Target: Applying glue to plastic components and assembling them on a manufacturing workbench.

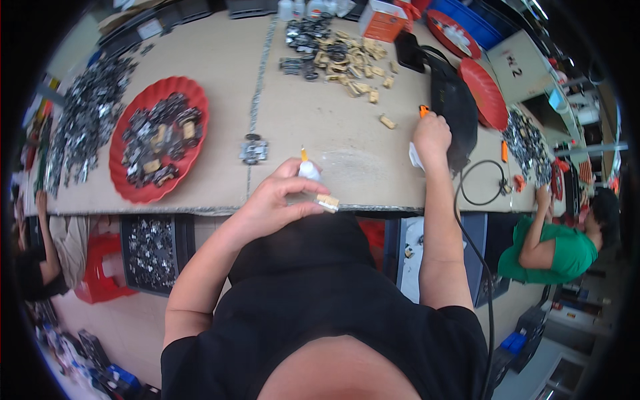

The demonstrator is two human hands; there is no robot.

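Two hands apart, left hand [277, 197] wrapped round a small white glue bottle [309, 169] and a tan block [327, 201], right hand [432, 133] closed by a black tool [453, 107] on the cardboard table [347, 153].

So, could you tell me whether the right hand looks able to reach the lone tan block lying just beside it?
Probably yes: the right hand rests close to the tan block, with only bare cardboard between.
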